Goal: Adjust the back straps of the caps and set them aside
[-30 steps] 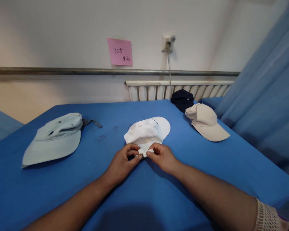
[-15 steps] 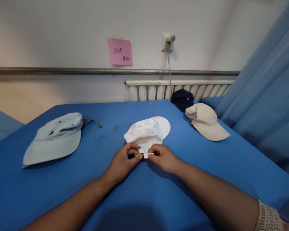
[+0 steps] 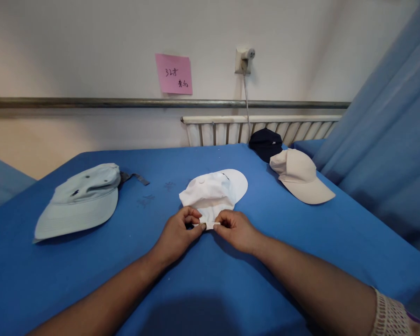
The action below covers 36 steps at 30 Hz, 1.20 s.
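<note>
A white baseball cap [image 3: 210, 190] lies in the middle of the blue-covered table, its brim pointing away to the right and its back strap [image 3: 210, 226] toward me. My left hand [image 3: 178, 233] pinches the left part of the strap, where a small metallic-looking edge shows at the thumb. On the other side, my right hand [image 3: 236, 229] pinches the strap's right part between thumb and fingers. A short stretch of white strap is visible between the two hands. The fingertips partly hide the strap ends.
A pale blue cap [image 3: 80, 198] with a dark strap rests at the left. Toward the back right are a beige cap [image 3: 299, 172] and a navy cap [image 3: 265, 144]. Behind the table [image 3: 140, 289] stand a radiator [image 3: 227, 133] and a metal rail [image 3: 119, 103]; a blue curtain [image 3: 385, 140] hangs right.
Both hands keep their pinch on the strap and have shifted very slightly left. The yellowish edge by the left thumb shows less now. The other caps stay put.
</note>
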### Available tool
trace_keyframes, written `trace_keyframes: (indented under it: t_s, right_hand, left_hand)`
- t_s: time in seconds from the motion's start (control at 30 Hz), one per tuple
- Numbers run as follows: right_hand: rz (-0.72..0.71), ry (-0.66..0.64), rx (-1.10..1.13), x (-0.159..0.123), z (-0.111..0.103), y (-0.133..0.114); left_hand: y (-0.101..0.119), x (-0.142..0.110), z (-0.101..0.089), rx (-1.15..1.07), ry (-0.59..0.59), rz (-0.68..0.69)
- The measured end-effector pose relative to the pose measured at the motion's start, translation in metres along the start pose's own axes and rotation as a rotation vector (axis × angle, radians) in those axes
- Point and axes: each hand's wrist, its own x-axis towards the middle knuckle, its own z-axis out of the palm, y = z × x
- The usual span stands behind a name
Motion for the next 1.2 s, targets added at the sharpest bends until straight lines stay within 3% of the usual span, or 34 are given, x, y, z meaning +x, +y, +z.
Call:
trace_keyframes:
  t_s: [0.4,0.67,0.83,1.2]
  right_hand:
    - [0.037,-0.048,0.006,-0.001,-0.006,-0.003]
    - [0.002,-0.003,0.034,0.000,-0.001,0.003]
    - [-0.003,0.065,0.143,0.005,-0.001,0.010]
    - [-0.186,-0.050,-0.163,0.000,-0.007,0.003]
  left_hand:
    - [0.001,-0.003,-0.001,-0.142,-0.048,-0.028]
    - [-0.001,-0.001,-0.004,0.032,-0.051,0.048]
    - [0.001,-0.007,-0.015,0.393,-0.172,0.237]
    - [0.001,-0.007,-0.022,0.567,-0.206,0.333]
